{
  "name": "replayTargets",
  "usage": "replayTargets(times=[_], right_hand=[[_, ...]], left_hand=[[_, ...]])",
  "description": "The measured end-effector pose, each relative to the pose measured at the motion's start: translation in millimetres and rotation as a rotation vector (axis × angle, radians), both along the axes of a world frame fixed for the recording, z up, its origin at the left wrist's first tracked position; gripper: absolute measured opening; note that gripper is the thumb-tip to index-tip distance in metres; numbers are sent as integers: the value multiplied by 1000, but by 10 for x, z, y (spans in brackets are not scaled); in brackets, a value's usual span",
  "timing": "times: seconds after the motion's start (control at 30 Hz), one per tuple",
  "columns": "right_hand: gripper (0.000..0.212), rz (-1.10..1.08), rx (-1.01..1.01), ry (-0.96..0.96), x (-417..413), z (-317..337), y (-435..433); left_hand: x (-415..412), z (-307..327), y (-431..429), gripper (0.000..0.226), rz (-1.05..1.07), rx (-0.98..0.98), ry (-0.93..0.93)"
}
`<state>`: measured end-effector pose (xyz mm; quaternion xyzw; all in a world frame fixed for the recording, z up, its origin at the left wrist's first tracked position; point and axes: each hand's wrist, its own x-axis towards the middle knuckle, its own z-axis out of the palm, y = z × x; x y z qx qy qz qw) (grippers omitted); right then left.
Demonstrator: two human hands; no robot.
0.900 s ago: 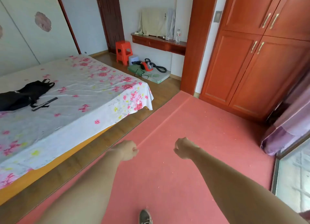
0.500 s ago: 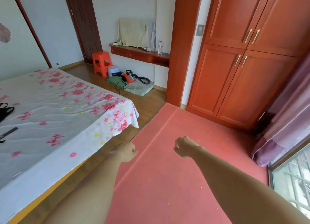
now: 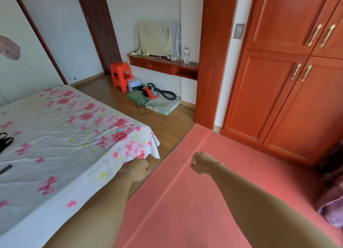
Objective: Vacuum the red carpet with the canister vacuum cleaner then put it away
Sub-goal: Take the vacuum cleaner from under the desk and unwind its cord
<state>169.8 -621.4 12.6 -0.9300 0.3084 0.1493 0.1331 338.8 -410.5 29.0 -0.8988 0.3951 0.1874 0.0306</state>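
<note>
Head view: two bare arms stretch forward, the left hand (image 3: pixel 137 168) and right hand (image 3: pixel 201 163) curled into fists, holding nothing. The red carpet (image 3: pixel 204 201), flecked with pale crumbs, lies near and right. The canister vacuum cleaner (image 3: pixel 151 92) sits far away on a green mat (image 3: pixel 163 106). The step appears to be fetching it; the next move calls for crossing the wooden floor (image 3: pixel 167 125) and gripping it.

The red carpet (image 3: pixel 204 201) across the near floor looked matt and short-piled, flecked with pale bits. Beyond it the floorboards (image 3: pixel 167 121) were smooth wood with a soft sheen. On the right, the wardrobe (image 3: pixel 278 102) was glossy reddish wood with shiny brass-coloured metal handles (image 3: pixel 296 71). The bed sheet (image 3: pixel 65 136) on the left was thin, wrinkled cloth. Far off, the canister vacuum (image 3: pixel 151 93) and the stool (image 3: pixel 121 75) looked like smooth plastic.
</note>
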Motion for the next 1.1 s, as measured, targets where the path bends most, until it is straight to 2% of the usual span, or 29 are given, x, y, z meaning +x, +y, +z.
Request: replayTargets(times=[0.1, 0.23, 0.37, 0.57, 0.87, 1.1], right_hand=[[41, 23, -10, -21, 357, 133, -600], [42, -10, -10, 16, 691, 54, -1208], [40, 28, 19, 59, 1126, -119, -1634], [39, 95, -25, 67, 2176, -91, -2303], [37, 74, -37, 35, 3693, 290, -3355], [38, 89, 6, 28, 4575, 78, -4124]], left_hand=[[264, 148, -514, 38, 21, -43, -10], [562, 94, -1021, 40, -8, 69, 42], [1001, -66, -1439, 39, -1, 69, 84], [2058, -230, -2210, 43, 6, 25, 102], [3660, -12, -3320, 37, 52, -67, 203], [4518, -94, -3969, 35, 54, 32, 204]])
